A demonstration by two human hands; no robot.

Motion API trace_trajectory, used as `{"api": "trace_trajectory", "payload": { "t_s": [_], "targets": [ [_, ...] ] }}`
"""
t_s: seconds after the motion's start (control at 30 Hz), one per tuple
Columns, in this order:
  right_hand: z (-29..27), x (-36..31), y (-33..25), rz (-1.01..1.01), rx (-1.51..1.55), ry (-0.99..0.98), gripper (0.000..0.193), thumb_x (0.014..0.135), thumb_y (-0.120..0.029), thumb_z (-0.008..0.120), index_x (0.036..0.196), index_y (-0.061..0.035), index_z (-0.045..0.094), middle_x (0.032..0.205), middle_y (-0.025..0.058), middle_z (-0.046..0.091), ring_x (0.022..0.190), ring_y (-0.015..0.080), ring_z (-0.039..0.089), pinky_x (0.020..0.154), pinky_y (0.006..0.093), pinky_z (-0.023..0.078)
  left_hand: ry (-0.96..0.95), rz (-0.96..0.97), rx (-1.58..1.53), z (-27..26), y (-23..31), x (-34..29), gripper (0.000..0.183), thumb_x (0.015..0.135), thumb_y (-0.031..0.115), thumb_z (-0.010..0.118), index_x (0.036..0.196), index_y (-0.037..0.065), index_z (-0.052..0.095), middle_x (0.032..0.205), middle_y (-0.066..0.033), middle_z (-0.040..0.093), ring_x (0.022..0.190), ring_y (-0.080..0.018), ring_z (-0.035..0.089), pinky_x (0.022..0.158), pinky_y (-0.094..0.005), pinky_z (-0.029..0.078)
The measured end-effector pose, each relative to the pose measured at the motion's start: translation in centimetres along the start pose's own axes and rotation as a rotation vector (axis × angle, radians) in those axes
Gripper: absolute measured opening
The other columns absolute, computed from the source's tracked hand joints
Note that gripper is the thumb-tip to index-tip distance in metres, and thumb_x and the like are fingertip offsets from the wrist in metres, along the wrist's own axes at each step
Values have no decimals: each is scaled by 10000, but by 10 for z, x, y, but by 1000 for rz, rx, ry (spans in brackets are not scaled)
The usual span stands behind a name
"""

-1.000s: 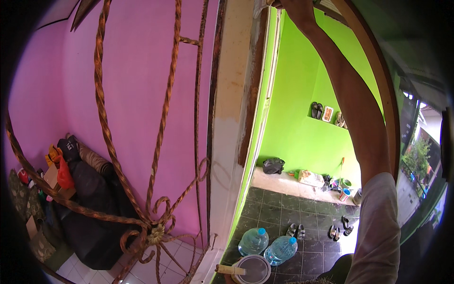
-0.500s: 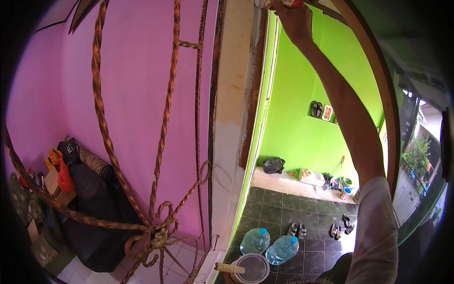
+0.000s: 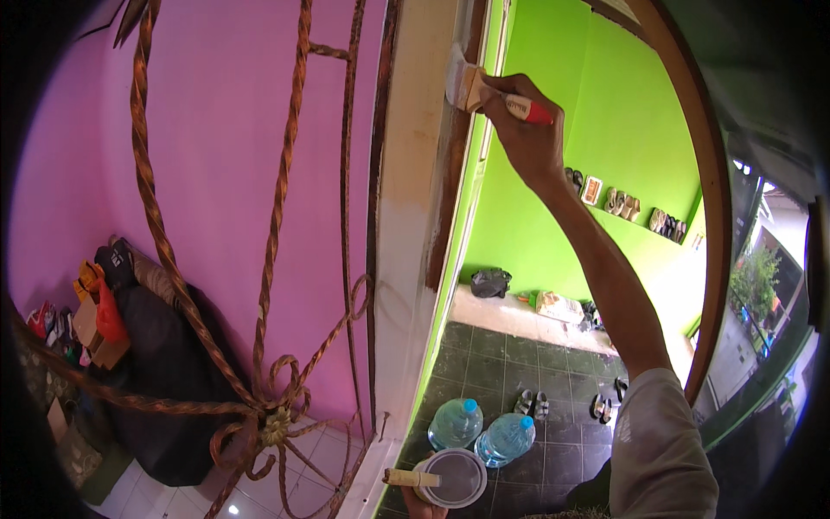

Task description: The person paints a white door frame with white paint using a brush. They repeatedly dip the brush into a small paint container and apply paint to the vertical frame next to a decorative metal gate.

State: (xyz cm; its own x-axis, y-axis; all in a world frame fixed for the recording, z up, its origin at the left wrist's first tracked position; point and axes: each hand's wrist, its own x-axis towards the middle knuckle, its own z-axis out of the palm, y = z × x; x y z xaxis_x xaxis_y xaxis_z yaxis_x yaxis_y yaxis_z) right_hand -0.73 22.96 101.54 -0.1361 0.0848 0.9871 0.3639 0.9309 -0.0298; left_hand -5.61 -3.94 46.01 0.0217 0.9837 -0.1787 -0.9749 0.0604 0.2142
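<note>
My right hand (image 3: 529,130) is closed round a paintbrush with a wooden, red-tipped handle (image 3: 538,112). Its bristles (image 3: 456,76) press against the brown strip of the wooden frame (image 3: 413,173), where a whitish patch shows. Low in the view, my left hand (image 3: 422,505) supports a round paint can (image 3: 458,490) from below; most of the fingers are hidden behind it. Inside the can is greyish-white liquid. A pale, flat wooden handle (image 3: 406,477) lies over the rim, its far end in the can.
Twisted rusty metal grille bars (image 3: 275,216) stand left of the frame, before a pink wall (image 3: 216,130). Two large blue water bottles (image 3: 506,439) are on the dark tiled floor beyond the can. Sandals (image 3: 532,404) lie farther back, and shoes line a shelf (image 3: 635,223) on the green wall.
My right hand has come down from the top edge, bringing the brush lower on the frame. The whole view has shifted slightly; the left hand still holds the can.
</note>
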Motion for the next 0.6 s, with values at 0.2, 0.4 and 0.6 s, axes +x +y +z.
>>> {"api": "trace_trajectory", "payload": {
  "t_s": [0.2,0.4,0.6],
  "targets": [
    [8,-74,-8,40,35,-67,147,916,-63,701,1033,25,691,869,133,704,787,185,707,713,300,543,15,-1,19,-10,-5,-22,812,992,674,357,1453,16,466,1379,-190,585,1272,-369,566,1106,-546,440],
    [8,-129,-16,-12,-10,-175,293,849,55,692,1135,17,637,907,147,656,793,255,702,681,340,538,53,-10,19,-9,-8,-43,824,990,688,338,1427,7,491,1371,-199,594,1267,-377,574,1100,-552,448],
    [-2,-156,-23,23,-6,-322,112,878,-52,723,971,0,689,823,121,695,690,218,687,638,317,536,90,-38,10,10,-1,-55,823,988,691,338,1408,3,506,1363,-199,599,1263,-373,577,1092,-555,456]
  ]
}}
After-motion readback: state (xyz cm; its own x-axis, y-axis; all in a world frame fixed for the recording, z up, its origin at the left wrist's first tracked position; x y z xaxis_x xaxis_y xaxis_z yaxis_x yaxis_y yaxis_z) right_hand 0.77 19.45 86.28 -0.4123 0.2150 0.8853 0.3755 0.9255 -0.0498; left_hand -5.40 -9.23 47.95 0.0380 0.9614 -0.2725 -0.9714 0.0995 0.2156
